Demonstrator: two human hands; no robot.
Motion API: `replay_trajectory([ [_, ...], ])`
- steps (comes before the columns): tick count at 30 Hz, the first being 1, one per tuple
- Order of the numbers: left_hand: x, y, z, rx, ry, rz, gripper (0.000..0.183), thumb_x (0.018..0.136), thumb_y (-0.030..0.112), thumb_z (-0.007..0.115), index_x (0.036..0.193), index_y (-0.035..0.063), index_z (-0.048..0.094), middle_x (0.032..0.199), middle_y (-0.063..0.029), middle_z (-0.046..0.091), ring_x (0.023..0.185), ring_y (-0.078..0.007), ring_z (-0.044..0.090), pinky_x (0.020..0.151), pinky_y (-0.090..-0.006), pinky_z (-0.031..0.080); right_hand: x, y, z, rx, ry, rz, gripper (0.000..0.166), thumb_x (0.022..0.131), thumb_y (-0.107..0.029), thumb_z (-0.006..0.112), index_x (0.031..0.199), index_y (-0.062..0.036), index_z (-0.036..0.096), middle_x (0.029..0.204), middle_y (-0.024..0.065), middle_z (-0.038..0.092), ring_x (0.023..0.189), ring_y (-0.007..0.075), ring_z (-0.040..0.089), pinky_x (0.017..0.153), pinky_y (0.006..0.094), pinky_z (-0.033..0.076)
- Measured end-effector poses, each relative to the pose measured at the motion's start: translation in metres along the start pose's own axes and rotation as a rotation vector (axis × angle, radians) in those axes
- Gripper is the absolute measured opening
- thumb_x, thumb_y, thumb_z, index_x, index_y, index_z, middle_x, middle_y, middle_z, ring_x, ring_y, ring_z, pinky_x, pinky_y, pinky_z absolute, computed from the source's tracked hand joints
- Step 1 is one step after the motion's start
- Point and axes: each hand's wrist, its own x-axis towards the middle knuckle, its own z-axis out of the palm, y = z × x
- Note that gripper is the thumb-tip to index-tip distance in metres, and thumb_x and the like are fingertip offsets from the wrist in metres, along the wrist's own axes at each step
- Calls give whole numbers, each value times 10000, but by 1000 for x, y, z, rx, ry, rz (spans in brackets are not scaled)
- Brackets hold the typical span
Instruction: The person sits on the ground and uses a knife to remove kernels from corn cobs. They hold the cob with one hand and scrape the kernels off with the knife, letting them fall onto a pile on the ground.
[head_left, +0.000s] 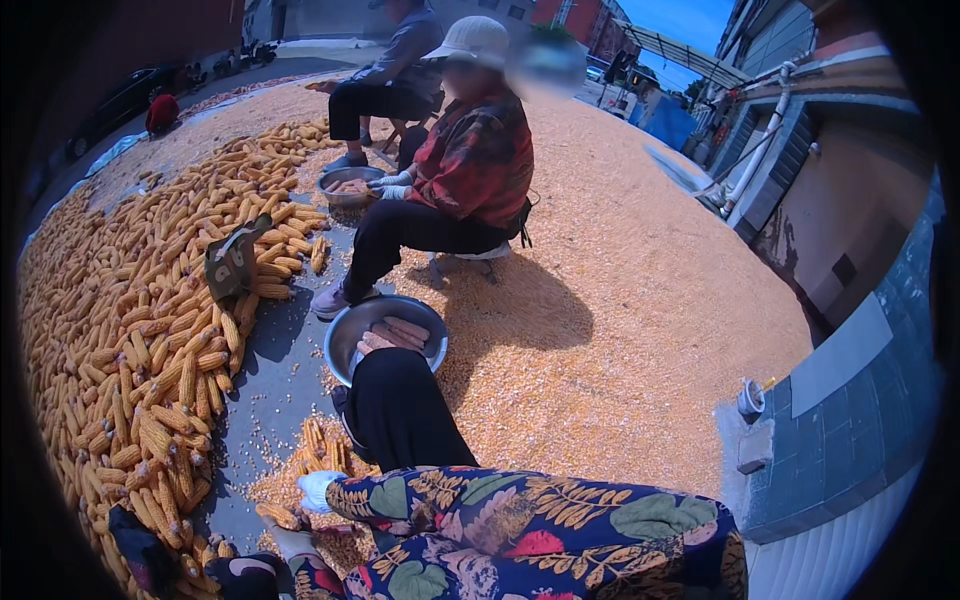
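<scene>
My left hand, in a greyish glove, grips an ear of corn with yellow kernels. Just above it in the picture is my right hand in a white glove; its fingers are too small and turned away to show whether they hold anything. A narrow reddish-brown piece, not clear enough to identify, shows between my forearms. Under my hands are loose corn kernels, and several ears lie beside my right hand. A metal basin holding bare cobs stands beyond my knee.
A large heap of corn ears spreads along the left, with a camouflage cloth item on it. Loose kernels cover the ground at right. A seated person in white gloves works over another basin; another person sits beyond.
</scene>
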Motion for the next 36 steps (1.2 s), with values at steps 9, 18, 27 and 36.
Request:
replay_trajectory([
  [9,-51,6,71,68,-480,-316,655,875,580,530,1204,14,526,1139,-127,599,1058,-272,569,943,-399,458,2,2,1,228,190,-85,522,770,-435,598,1067,-8,645,1024,248,651,962,373,639,828,429,506],
  [18,-30,11,66,185,-523,-50,597,932,526,464,1313,67,483,1219,-107,579,1126,-292,546,944,-452,449,2,8,-5,102,106,-166,352,818,-285,539,1019,-19,652,953,201,671,905,358,654,791,430,512],
  [27,-75,28,82,195,-323,17,522,889,564,521,1107,92,565,856,-48,629,657,-150,606,520,-252,508,-18,0,-27,451,273,-160,389,851,-371,569,1041,-36,630,961,168,673,912,318,646,810,402,498],
  [36,-112,26,130,311,-588,-199,381,898,483,556,988,115,597,760,-22,619,547,-130,576,438,-212,466,18,11,-38,767,67,16,691,840,-599,531,1218,-22,569,1077,163,617,872,253,604,703,366,493],
])
